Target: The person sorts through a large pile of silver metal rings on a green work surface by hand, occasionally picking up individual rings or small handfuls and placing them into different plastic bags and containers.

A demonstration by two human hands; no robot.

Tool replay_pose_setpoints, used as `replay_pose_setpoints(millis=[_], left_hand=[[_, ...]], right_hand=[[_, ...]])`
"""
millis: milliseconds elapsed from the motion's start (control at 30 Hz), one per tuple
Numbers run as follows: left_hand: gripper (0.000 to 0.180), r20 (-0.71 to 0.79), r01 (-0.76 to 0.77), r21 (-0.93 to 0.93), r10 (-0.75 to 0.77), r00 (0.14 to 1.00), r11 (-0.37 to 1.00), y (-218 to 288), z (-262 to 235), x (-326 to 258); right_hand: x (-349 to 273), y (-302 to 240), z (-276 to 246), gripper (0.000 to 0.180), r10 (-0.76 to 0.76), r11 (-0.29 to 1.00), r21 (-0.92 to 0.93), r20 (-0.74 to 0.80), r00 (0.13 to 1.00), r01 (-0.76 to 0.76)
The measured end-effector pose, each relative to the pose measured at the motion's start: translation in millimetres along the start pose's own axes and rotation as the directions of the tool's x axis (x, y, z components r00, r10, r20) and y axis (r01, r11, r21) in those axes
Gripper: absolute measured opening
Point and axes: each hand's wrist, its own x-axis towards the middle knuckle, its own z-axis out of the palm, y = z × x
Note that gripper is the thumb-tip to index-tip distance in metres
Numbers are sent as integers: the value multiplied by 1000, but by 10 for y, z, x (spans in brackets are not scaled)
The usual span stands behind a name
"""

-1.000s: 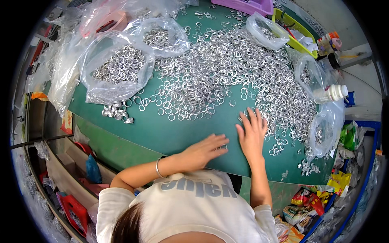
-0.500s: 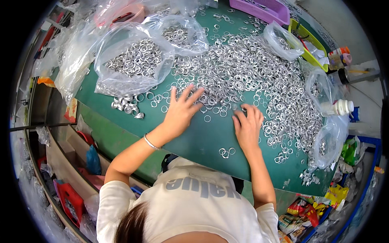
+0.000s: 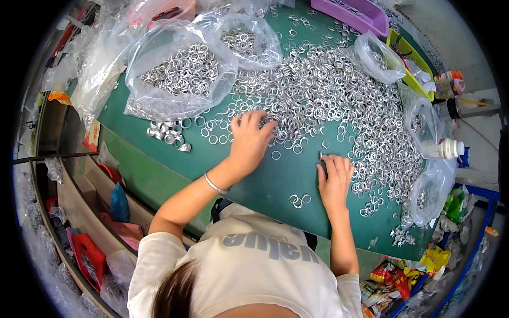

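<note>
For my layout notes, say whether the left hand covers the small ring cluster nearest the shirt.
No, that ring cluster lies uncovered, the left hand being at the large pile.

Rings (image 3: 371, 116) silver-grey, shiny. Tabletop (image 3: 265, 183) plain dark green; floor strip (image 3: 143, 169) lighter green. Large open bag (image 3: 227, 79) clear, whitish at folds. Basin (image 3: 183, 9) pink, tray (image 3: 366, 20) purple, basket (image 3: 425, 91) yellow-green. Bottle (image 3: 448, 149) white. Shirt (image 3: 254, 286) cream-white, blue-grey lettering across it. Bracelet (image 3: 212, 184) silver. Lower left: drawers (image 3: 87, 197) tan-beige, plastic bundle (image 3: 120, 204) blue, moulded plastic piece (image 3: 85, 246) bright red. Right side: rack frame (image 3: 480, 194) blue, one packet (image 3: 457, 204) green, another (image 3: 436, 259) yellow, more packaging (image 3: 397, 281) multicoloured, mostly red with yellow patches. Wall (image 3: 453, 40) greyish white.
</note>
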Motion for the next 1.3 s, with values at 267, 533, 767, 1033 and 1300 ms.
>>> replay_pose_setpoints(millis=[267, 533, 767, 1033, 1300], left_hand=[[33, -16, 24, -8, -24, 1000, 1000, -39, -26, 3], [37, 21, 2, -135, 1, 1000, 991, 101, -202, -107], [42, 417, -160, -459, 371, 830, 874, 707, -44, -608], [28, 316, -128, -457, 296, 902, 880, 726, 0, -772], [33, 275, -57, -345, 159, 948, 937, 502, -184, -777]], right_hand=[[71, -50, -42, 13, -38, 999, -1, -19, 999, 38], [-198, -122, -303, 18, -12, 964, 265, 144, 990, -27], [-253, -222, -432, 26, -41, 964, 266, 219, 975, -20], [-445, -84, -466, 24, 131, 991, -48, 120, 984, -126], [-220, -310, -240, 22, 22, 995, 95, 106, 994, -32]])
